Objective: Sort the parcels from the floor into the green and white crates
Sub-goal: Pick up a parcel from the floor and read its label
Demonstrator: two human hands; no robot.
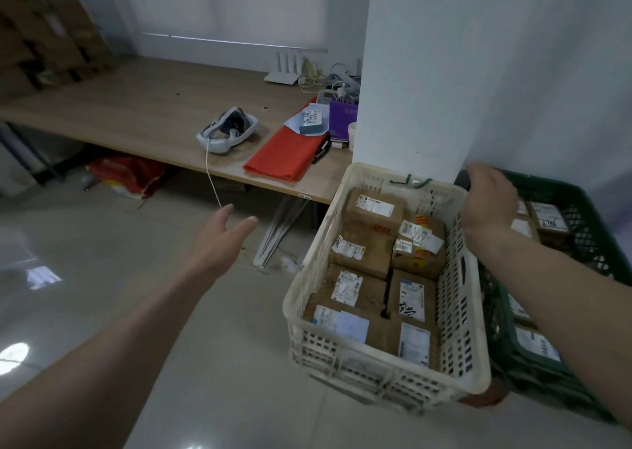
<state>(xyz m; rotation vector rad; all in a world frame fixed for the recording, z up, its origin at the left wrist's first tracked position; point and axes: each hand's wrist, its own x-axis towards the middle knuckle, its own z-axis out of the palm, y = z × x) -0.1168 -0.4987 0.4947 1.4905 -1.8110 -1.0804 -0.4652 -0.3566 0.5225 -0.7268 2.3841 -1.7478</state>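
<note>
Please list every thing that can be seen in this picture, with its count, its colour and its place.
white crate: one, off-white, on the floor at the right.
green crate: one, dark green, right of the white crate, touching it.
parcels: about eight in the white crate, brown with white labels; several more in the green crate, count unclear.
table: one, light wood, along the wall.
headset: one, white, on the table, with a cable hanging off the edge.
red cloth: one, folded, on the table right of the headset.
cardboard boxes: a brown stack, far left, blurred.
left hand: open, empty, over the floor.
right hand: over the crates' far corner; grip unclear.
</note>
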